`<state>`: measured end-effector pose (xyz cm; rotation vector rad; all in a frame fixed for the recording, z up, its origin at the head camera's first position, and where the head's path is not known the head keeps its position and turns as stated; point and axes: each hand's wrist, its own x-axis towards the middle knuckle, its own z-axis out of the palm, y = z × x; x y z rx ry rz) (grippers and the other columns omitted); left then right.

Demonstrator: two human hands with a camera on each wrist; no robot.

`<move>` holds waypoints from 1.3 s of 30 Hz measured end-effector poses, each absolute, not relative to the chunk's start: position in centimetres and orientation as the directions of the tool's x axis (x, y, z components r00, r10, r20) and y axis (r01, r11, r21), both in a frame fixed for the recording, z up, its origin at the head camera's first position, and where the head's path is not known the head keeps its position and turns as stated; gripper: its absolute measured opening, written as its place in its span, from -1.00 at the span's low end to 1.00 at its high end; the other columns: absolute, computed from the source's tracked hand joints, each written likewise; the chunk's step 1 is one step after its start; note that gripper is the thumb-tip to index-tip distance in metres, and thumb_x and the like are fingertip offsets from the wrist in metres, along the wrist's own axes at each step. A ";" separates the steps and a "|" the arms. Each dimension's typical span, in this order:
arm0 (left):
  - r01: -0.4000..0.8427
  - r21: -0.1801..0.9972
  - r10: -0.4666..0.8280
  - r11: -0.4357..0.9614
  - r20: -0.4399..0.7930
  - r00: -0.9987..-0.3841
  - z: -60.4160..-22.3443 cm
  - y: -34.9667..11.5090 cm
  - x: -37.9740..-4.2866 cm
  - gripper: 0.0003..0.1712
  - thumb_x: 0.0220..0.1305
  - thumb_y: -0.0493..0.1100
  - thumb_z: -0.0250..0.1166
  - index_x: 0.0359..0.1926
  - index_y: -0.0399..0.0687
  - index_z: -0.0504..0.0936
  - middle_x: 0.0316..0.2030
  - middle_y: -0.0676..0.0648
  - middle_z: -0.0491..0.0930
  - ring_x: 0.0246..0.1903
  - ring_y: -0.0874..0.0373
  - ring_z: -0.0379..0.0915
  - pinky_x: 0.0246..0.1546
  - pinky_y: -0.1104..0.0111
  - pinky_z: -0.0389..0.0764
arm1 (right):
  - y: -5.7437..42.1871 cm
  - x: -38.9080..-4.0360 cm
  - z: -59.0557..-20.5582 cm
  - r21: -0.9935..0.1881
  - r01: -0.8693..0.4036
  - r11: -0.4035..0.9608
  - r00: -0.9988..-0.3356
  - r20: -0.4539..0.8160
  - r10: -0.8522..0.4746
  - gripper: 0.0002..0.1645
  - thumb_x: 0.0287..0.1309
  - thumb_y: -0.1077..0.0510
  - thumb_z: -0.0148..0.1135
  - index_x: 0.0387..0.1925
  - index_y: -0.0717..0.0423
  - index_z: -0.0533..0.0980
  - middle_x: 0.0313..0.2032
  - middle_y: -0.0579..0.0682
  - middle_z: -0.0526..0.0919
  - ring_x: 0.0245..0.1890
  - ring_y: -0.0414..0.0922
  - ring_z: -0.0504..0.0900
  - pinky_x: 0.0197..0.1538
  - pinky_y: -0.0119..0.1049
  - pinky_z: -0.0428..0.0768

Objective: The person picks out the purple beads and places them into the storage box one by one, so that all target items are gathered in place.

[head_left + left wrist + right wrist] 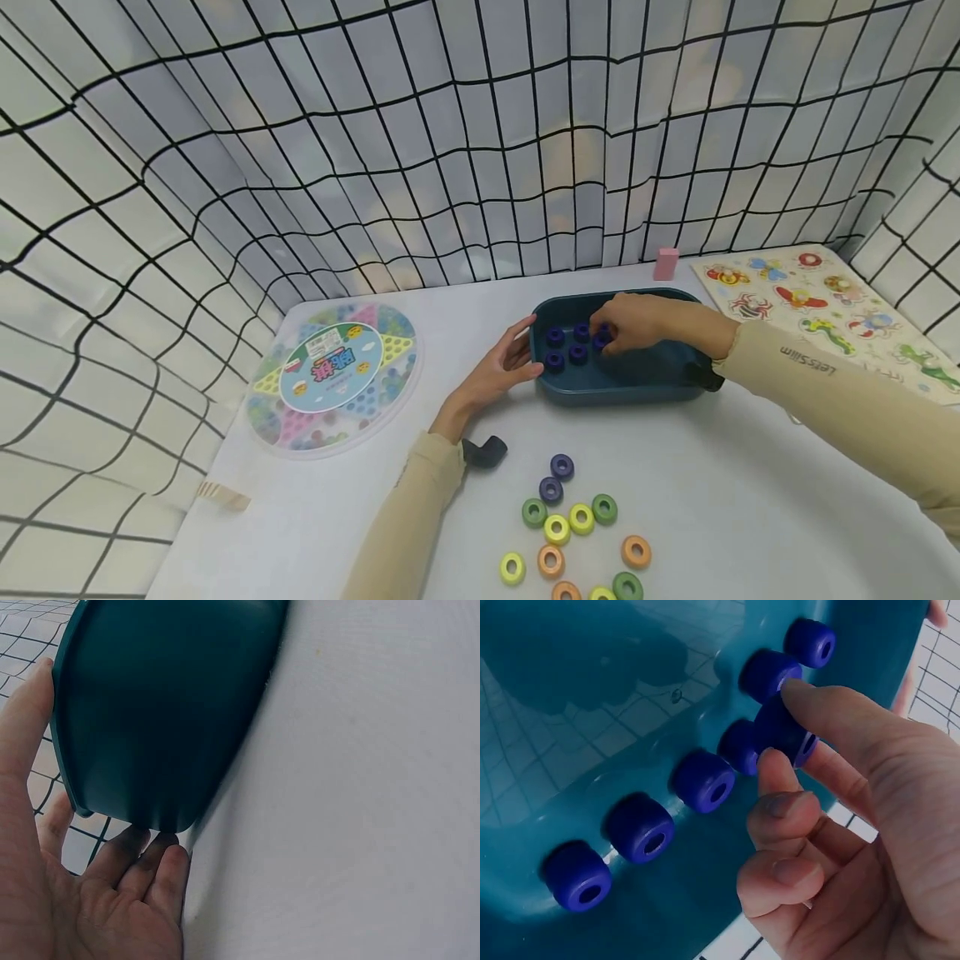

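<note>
A dark teal tray stands on the table, with several dark blue-purple ring beads inside its left part. My right hand reaches into the tray. In the right wrist view its thumb and index finger pinch one blue-purple bead, while the other fingers are bent below. The remaining beads, such as one near bead, line the tray's side in a bent row. At the tray's left end my left hand touches the wall. Its thumb and fingers are spread along the rim and wall in the left wrist view.
Loose green, yellow, orange and purple beads lie in front of the tray. A round game board is on the left, a picture puzzle board at the right. A pink block stands behind. Black netting encloses the table.
</note>
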<state>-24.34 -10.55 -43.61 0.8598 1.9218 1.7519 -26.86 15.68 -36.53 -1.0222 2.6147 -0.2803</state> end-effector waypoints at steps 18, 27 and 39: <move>0.165 0.986 0.670 0.011 0.115 -0.733 -44.3 -10.5 -24.8 -0.12 0.18 -0.16 0.23 0.39 0.03 -0.10 0.35 -0.21 -0.09 0.31 -0.01 -0.07 0.27 0.15 0.02 | 15.4 -27.6 -37.2 -0.264 -0.592 0.761 -0.682 -0.339 -0.648 -0.62 -0.03 0.20 0.30 -0.11 0.20 0.53 -0.39 -0.05 0.58 -0.52 -0.23 0.45 -0.46 -0.39 0.48; 0.207 0.978 0.649 0.004 0.155 -0.745 -46.4 -10.5 -25.8 -0.11 0.12 -0.01 0.28 0.37 0.21 -0.02 0.35 -0.09 0.00 0.29 0.13 0.00 0.25 0.30 0.09 | 15.1 -26.9 -37.0 -0.272 -0.564 0.779 -0.703 -0.337 -0.627 -0.61 0.02 0.18 0.27 -0.06 0.19 0.50 -0.57 -0.13 0.48 -0.62 -0.24 0.39 -0.55 -0.43 0.36; 0.184 0.983 0.656 0.001 0.138 -0.742 -44.8 -10.5 -25.1 -0.13 0.17 -0.16 0.24 0.39 0.07 -0.06 0.35 -0.17 -0.04 0.30 0.02 -0.03 0.26 0.18 0.05 | 14.6 -24.1 -35.8 -0.279 -0.613 0.739 -0.712 -0.209 -0.670 -0.67 0.09 0.13 0.21 -0.08 0.12 0.52 -0.57 -0.18 0.47 -0.61 -0.26 0.41 -0.53 -0.42 0.41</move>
